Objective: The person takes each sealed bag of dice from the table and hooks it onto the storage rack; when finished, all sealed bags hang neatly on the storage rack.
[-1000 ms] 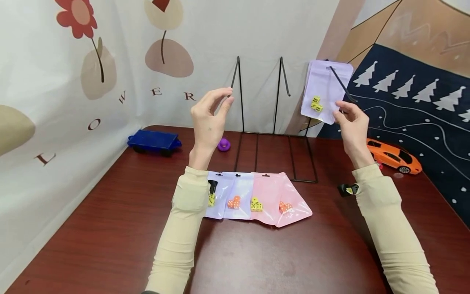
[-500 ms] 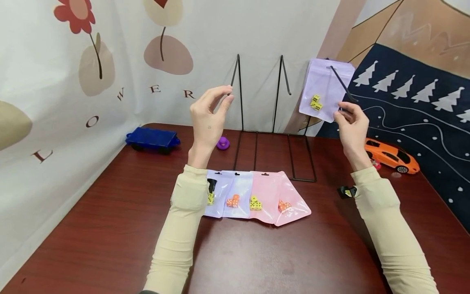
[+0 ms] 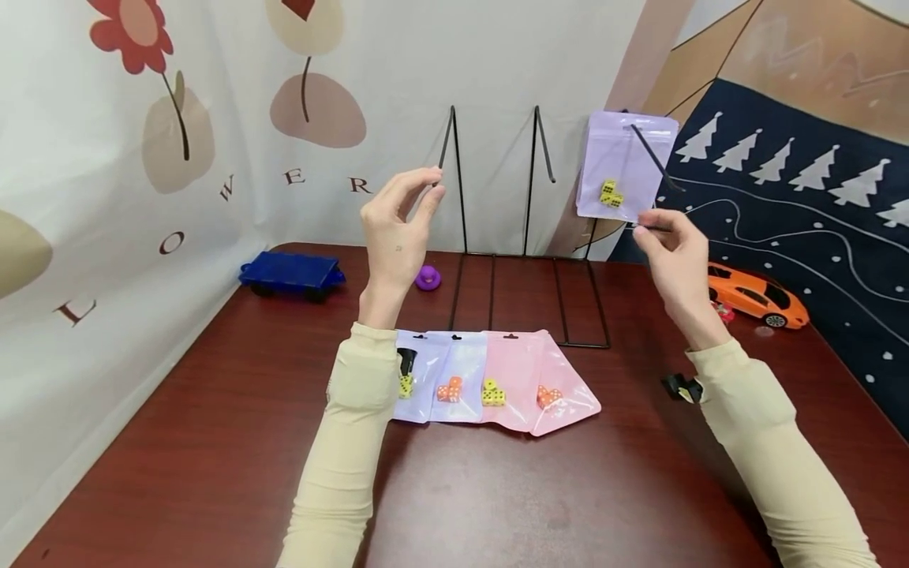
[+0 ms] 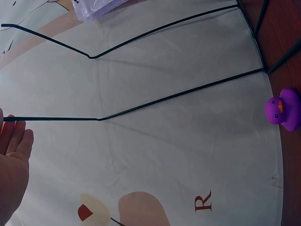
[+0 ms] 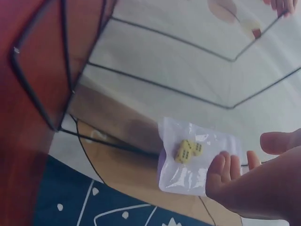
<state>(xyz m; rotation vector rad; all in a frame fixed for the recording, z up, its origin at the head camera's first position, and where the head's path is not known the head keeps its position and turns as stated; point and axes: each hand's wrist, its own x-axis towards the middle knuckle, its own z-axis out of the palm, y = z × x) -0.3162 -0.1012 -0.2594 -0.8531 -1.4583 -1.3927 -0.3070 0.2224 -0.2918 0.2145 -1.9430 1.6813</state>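
Observation:
A black wire rack stands at the back, its arms pointing forward. My left hand pinches the tip of its left arm, also seen in the left wrist view. From the right arm hangs a lilac zip bag with yellow dice in its bottom, apparently in front of another. Just below its lower right corner is my right hand; in the right wrist view its thumb stands apart from the fingers. Two lilac bags and two pink bags with dice overlap on the table; my left sleeve hides the leftmost edge.
A blue toy trailer stands at the back left, a purple rubber duck beside the rack's base. An orange toy car is at the right, behind my right arm. A small black object is near my right sleeve.
My right hand has come down slightly and away from the bag's corner. The hanging bag has swung back and now hangs flatter. My left hand stays on the rack's arm.

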